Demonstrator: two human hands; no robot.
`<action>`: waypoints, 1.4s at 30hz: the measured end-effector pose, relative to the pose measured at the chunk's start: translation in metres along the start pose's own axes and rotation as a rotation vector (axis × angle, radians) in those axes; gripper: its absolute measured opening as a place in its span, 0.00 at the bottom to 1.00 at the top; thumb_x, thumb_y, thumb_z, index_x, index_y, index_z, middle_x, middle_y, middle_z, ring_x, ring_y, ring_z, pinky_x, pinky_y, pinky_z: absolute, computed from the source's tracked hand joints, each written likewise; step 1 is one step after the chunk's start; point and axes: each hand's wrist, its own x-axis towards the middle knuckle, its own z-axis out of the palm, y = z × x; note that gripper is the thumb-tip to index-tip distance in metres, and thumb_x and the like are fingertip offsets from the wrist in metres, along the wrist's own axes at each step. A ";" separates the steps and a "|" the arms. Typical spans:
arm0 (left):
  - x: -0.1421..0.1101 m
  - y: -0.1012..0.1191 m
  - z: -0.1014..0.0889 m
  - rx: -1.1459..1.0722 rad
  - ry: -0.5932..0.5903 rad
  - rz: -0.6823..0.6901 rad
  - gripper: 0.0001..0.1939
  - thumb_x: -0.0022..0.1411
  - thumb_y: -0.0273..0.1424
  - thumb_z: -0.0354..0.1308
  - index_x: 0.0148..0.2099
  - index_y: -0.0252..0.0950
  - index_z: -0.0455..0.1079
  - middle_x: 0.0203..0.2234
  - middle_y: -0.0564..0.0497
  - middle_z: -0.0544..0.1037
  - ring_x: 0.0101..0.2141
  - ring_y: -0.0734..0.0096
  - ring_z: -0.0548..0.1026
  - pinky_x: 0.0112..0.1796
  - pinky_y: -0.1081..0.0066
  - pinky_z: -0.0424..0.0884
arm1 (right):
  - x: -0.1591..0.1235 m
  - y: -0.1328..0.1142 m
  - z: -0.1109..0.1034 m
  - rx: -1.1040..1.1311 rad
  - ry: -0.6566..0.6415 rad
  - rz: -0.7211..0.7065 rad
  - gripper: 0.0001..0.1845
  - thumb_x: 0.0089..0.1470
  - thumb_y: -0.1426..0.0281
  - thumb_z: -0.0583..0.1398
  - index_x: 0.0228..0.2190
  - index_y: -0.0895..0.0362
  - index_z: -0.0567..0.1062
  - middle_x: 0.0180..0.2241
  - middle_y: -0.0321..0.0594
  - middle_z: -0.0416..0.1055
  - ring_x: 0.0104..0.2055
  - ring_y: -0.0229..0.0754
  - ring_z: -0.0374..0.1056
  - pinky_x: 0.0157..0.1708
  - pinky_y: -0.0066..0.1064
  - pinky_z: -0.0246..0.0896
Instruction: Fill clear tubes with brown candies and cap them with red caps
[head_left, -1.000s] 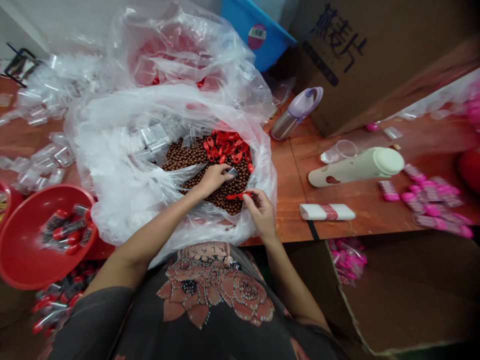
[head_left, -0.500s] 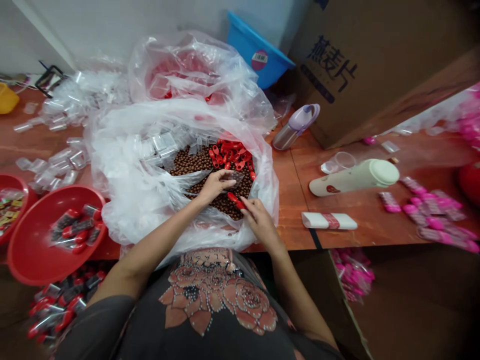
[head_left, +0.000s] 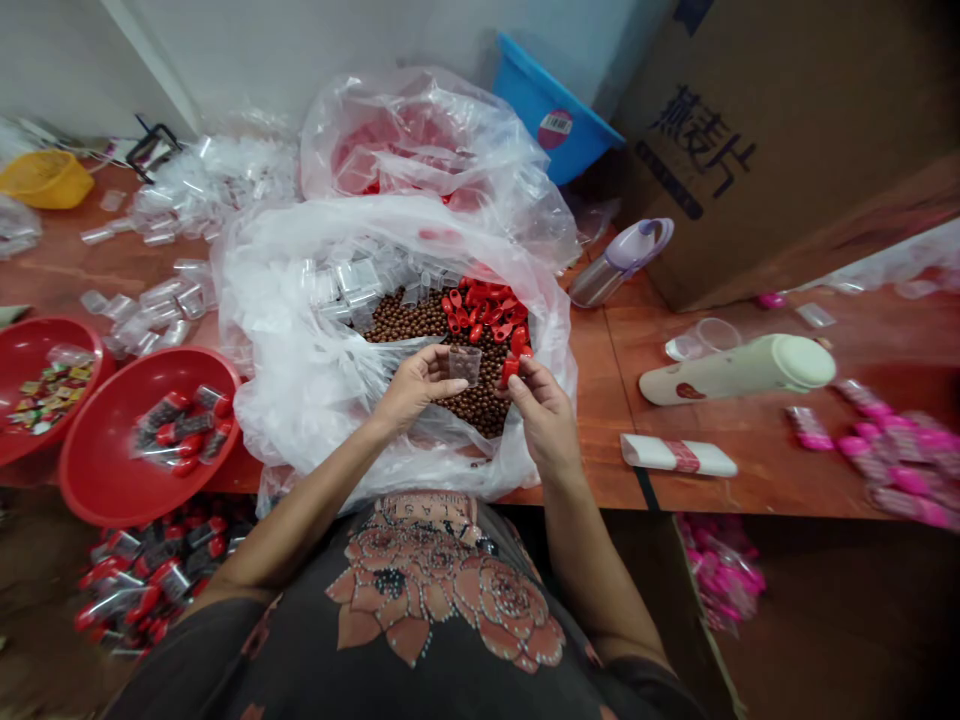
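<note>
My left hand [head_left: 415, 385] is closed on a small clear plastic container [head_left: 465, 366], held tilted over the brown candy balls [head_left: 480, 405]. Between the thumb and fingers of my right hand [head_left: 546, 408] is a red plastic cap [head_left: 511, 370], a short gap to the right of the container. Beneath both hands lies a big translucent plastic bag [head_left: 281, 350], its mouth spread wide. Inside it, loose red caps [head_left: 495, 305] lie at the back right, and more clear containers [head_left: 349, 280] are heaped at the back left.
Left stand a red basin [head_left: 97, 470] of filled containers and another red basin [head_left: 56, 340] with small wrapped pieces. A lilac-lidded bottle [head_left: 619, 262], a pale green flask [head_left: 735, 370] and a tissue pack [head_left: 679, 455] lie or stand right, before a large cardboard box [head_left: 720, 90].
My right hand has risen and turned, bringing the red cap up beside the container. My left hand now holds the container more in the open. The whole view has shifted slightly.
</note>
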 end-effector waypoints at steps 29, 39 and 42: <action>-0.028 0.015 -0.003 0.044 -0.061 -0.036 0.27 0.49 0.31 0.70 0.53 0.34 0.75 0.51 0.42 0.79 0.51 0.60 0.77 0.57 0.56 0.68 | 0.010 -0.033 0.021 -0.070 -0.074 -0.177 0.15 0.59 0.62 0.63 0.48 0.46 0.77 0.47 0.35 0.77 0.47 0.40 0.74 0.53 0.40 0.71; -0.029 0.008 -0.009 0.092 -0.075 -0.076 0.29 0.50 0.33 0.70 0.56 0.36 0.75 0.53 0.42 0.78 0.52 0.59 0.76 0.56 0.56 0.68 | 0.008 -0.045 0.021 -0.333 -0.173 -0.420 0.14 0.61 0.69 0.61 0.47 0.45 0.80 0.44 0.37 0.78 0.47 0.40 0.74 0.50 0.40 0.71; -0.030 0.009 -0.008 0.097 -0.107 -0.064 0.28 0.51 0.34 0.70 0.55 0.35 0.76 0.53 0.42 0.77 0.52 0.59 0.76 0.57 0.56 0.68 | 0.011 -0.045 0.018 -0.346 -0.208 -0.414 0.14 0.61 0.70 0.61 0.47 0.46 0.80 0.43 0.37 0.79 0.46 0.40 0.74 0.49 0.40 0.71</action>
